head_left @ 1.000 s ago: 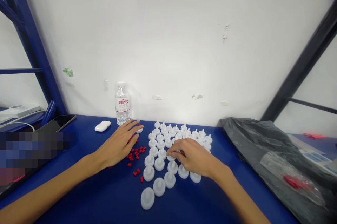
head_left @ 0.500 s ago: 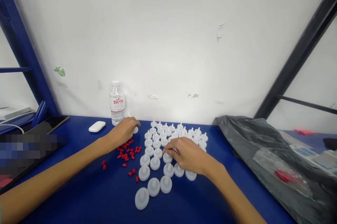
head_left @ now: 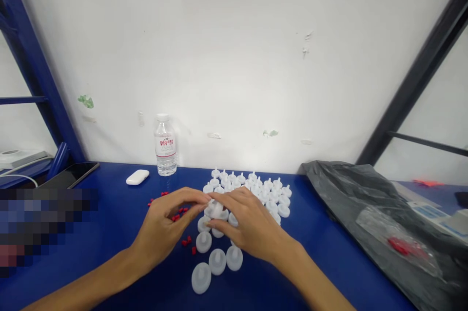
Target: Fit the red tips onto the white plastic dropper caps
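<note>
A translucent white cap with a thin spout (head_left: 217, 210) is pinched between my two hands, raised over the rows of similar caps. My right hand (head_left: 252, 223) has its thumb and forefinger closed around it from the right. From the left, my left hand (head_left: 164, 225) meets it with thumb and fingertips closed at its edge; the fingers partly hide the piece. Many more spouted caps (head_left: 201, 278) stand upright on the table, spouts up, under and behind my hands. Small red caps (head_left: 186, 241) lie scattered beside and behind my left hand.
A water bottle (head_left: 165, 147) stands by the wall, with a white earbud case (head_left: 137, 177) to its left. A phone (head_left: 78, 173) lies at the far left. On the right is a dark plastic bag (head_left: 343, 194) with a clear pouch of red pieces (head_left: 400, 245) on it.
My left hand has come from near the bottle rightward and toward me. My right hand has lifted a spouted cap from the rows and moved slightly left; the hands now meet.
</note>
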Tool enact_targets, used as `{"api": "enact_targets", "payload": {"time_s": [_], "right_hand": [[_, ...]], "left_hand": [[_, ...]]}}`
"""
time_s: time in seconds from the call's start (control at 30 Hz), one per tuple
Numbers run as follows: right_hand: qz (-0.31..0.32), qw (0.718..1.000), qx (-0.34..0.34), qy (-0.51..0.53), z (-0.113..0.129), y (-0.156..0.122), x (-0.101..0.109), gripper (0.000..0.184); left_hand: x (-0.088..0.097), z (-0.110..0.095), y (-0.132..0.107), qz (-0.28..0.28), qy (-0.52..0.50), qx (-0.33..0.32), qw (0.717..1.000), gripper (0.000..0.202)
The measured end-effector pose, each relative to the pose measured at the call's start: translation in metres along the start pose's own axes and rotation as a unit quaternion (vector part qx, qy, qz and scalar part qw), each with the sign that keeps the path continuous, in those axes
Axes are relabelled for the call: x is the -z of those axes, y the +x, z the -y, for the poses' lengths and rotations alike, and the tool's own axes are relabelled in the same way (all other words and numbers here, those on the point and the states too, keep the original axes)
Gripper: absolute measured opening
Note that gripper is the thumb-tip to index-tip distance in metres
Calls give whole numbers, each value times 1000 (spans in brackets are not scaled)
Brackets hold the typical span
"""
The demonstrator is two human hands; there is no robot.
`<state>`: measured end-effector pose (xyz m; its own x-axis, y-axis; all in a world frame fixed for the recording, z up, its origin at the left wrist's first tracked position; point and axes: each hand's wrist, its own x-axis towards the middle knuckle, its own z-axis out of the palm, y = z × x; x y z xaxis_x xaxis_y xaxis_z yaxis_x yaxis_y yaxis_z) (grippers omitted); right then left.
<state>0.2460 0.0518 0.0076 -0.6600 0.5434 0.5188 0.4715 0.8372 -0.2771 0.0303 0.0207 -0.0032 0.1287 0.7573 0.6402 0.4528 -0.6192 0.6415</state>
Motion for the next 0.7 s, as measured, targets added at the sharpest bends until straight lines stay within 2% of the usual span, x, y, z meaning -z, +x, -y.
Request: {"api": "enact_targets", "payload": {"time_s": [0.1,0.2,0.37,0.43,0.53,0.63,0.7], "right_hand": [[-11,999,18,-25,2,0,-7,45],[-4,999,23,-31,5,-1,-8,44],[-1,1000,21,-18,9,-1,-10,40],[-11,999,22,-21,8,-1,-11,38],[-8,999,34,-16,6,-1,-9,35],[-8,998,52,-23,6,1,-6,35],[-16,997,66,-48,6,3,-4,33]], "left_hand": [[0,7,-1,21,79,-51,995,17],[3,10,0,51,180,-121,975,23],[8,4,0,131,270,-79,950,20],[9,1,-1,166,251,-63,951,26],[8,-1,-2,209,156,-2,965,35],[5,-5,-3,200,15,108,974,39],[2,-6,-3,185,-83,182,962,42]]}}
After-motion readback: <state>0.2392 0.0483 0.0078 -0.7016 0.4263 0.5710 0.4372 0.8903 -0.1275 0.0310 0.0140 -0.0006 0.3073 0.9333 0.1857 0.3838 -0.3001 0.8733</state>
